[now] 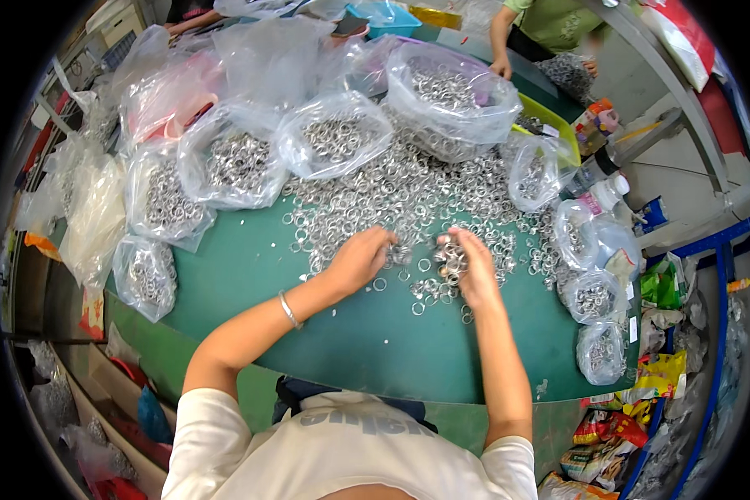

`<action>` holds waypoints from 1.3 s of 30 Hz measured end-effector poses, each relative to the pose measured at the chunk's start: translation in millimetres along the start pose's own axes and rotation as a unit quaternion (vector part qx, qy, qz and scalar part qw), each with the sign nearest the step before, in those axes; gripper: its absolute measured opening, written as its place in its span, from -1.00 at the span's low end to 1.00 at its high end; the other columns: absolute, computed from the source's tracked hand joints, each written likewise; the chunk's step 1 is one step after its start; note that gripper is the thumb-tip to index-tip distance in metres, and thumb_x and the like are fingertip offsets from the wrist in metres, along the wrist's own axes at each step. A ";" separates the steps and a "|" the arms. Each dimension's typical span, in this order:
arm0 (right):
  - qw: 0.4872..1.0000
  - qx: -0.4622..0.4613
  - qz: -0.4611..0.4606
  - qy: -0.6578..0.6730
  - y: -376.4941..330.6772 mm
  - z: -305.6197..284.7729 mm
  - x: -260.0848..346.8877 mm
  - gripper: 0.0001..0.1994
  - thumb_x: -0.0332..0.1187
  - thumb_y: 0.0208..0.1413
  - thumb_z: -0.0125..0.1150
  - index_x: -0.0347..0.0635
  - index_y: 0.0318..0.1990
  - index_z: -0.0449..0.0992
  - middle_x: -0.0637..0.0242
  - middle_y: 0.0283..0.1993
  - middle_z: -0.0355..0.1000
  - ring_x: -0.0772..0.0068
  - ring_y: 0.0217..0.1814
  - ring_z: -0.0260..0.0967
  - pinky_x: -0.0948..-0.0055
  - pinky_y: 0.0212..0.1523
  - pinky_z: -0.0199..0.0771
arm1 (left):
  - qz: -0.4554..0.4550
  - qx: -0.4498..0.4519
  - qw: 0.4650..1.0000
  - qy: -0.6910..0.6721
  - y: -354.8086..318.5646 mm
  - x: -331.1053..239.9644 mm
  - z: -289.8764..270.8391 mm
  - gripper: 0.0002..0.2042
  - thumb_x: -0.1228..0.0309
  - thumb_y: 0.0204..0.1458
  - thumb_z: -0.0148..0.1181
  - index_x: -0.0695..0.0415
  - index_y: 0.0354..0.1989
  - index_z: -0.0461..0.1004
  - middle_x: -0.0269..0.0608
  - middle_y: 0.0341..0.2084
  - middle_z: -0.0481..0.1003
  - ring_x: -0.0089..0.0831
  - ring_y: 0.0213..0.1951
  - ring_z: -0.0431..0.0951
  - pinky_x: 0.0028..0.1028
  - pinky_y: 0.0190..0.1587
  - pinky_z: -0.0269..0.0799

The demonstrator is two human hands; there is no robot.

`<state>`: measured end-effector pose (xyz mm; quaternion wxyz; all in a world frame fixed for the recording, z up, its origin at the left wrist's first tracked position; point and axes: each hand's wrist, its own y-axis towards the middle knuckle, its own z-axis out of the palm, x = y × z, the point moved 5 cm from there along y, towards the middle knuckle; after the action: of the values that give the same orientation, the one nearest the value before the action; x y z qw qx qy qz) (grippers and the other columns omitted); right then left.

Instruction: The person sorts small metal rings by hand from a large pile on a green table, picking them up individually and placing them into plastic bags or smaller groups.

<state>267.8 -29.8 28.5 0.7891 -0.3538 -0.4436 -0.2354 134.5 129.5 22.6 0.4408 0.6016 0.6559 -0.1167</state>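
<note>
A broad heap of silvery metal rings (pixel 354 200) is spread over the green tabletop (pixel 225 267) in front of me. My left hand (pixel 362 257), with a bangle on its wrist, is at the near edge of the heap. Its fingertips are pinched together at a few rings, slightly blurred; how many it grips is hidden. Palm turned inward, my right hand (pixel 477 268) cups a cluster of rings (pixel 452 258) against its curled fingers. Loose rings (pixel 429 290) lie scattered on the table below and between the hands.
Clear plastic bags of rings (pixel 237 162) stand in an arc around the heap, with smaller bags (pixel 594 296) along the right edge. A yellow-green basin (pixel 565 133) and bottles (pixel 606 193) are at the right. Across the table, another person's hand (pixel 501 67) shows. Snack packets (pixel 600 458) fill a blue-framed rack.
</note>
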 end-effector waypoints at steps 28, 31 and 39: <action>0.809 -0.028 -0.336 -0.482 2.7 24.6 -1.3 -0.74 -0.53 -0.06 0.25 -0.25 -0.16 0.43 0.17 -0.26 0.38 0.20 -0.24 0.39 0.34 -0.23 0.38 | -0.011 0.061 0.993 0.103 -7.1 13.8 -18.9 -0.80 0.53 -0.07 0.19 0.17 -0.23 0.44 -0.20 -0.09 0.37 -0.17 0.05 0.30 -0.28 0.02 0.25; 0.967 -0.071 -0.099 -0.223 8.0 1.4 8.8 -0.70 -0.34 0.08 0.20 -0.28 -0.06 0.43 0.23 -0.26 0.43 0.37 -0.22 0.40 0.38 -0.22 0.40 | -0.058 -0.009 0.997 0.043 -1.5 20.8 -35.1 -0.70 0.39 -0.03 0.24 0.18 -0.11 0.41 -0.10 -0.03 0.33 -0.08 0.09 0.27 -0.10 0.07 0.23; 0.752 0.062 -0.285 -0.590 -0.5 60.7 -0.9 -0.25 -0.15 -0.22 0.46 -0.08 0.20 0.29 0.10 0.29 0.10 -0.05 0.32 -0.01 0.04 0.28 -0.02 | -0.141 0.124 0.938 0.293 -7.2 14.3 -40.8 -0.19 0.11 -0.35 0.47 0.02 0.18 0.27 -0.01 0.27 0.09 0.08 0.23 0.12 0.19 0.13 0.12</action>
<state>234.6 16.5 49.5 0.2866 -0.2296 -0.9152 -0.1660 111.8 165.4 33.4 0.1304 0.5604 0.8143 -0.0765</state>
